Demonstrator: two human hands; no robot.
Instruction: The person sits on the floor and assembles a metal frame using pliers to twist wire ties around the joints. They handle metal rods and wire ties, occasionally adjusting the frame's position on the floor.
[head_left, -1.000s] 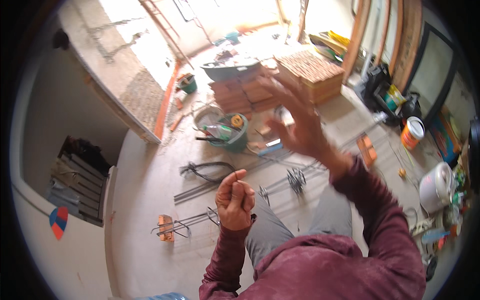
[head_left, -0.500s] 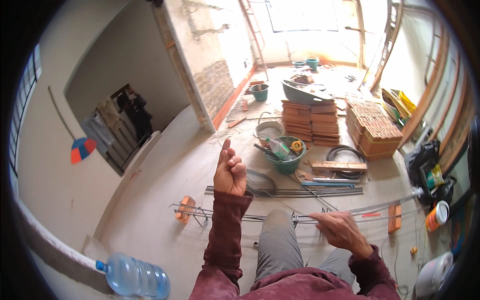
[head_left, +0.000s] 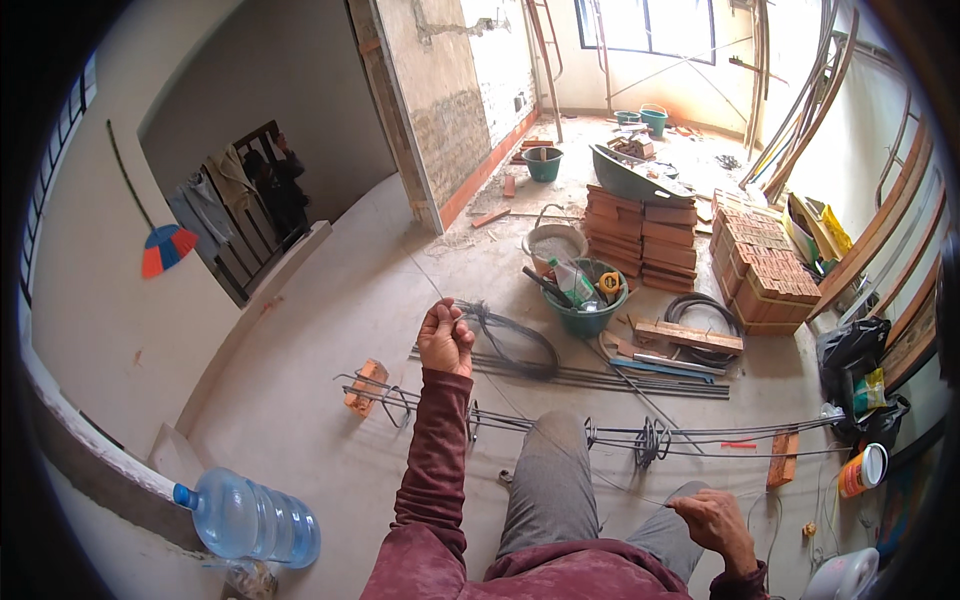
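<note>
My left hand (head_left: 445, 340) is raised over the floor, its fingers pinched on a thin wire (head_left: 590, 467). One end of that wire sticks up past the fingertips. From there it slants down across my bent leg to my right hand (head_left: 715, 525), which is closed on it beside my other knee. In front of me lies a rebar frame (head_left: 520, 422) of long steel bars, with stirrups (head_left: 652, 443) around them. Its ends rest on a brick (head_left: 367, 388) at left and another brick (head_left: 783, 458) at right. Beyond my left hand is a coil of dark wire (head_left: 525, 365).
Loose steel bars (head_left: 640, 382) lie past the frame. Behind them stand a green bucket of tools (head_left: 588, 318), stacked tiles (head_left: 640, 240) and bricks (head_left: 765, 265). A blue water jug (head_left: 255, 515) lies near left; a white-and-orange tub (head_left: 862, 470) is at right.
My right hand has dropped from the frame down to beside my knee. My left hand is slightly lower, its fingers now pinched together. The whole view has tilted a little.
</note>
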